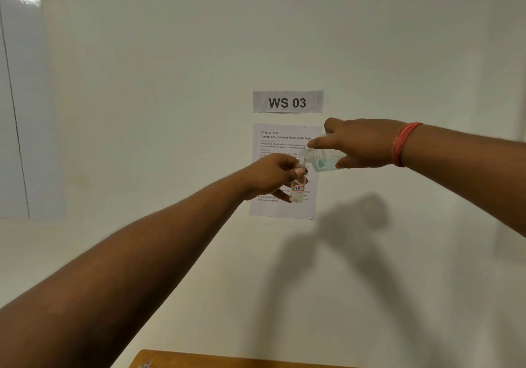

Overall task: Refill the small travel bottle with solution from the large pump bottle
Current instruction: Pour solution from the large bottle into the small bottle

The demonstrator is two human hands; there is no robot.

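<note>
While the left hand gripped the upright small bottle at frame centre, the right hand held the large bottle tipped, its mouth touching the small bottle's opening.

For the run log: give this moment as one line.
step: pouring | left hand: holds small bottle upright | right hand: tips large bottle, neck at small bottle's mouth | both held mid-air
</note>
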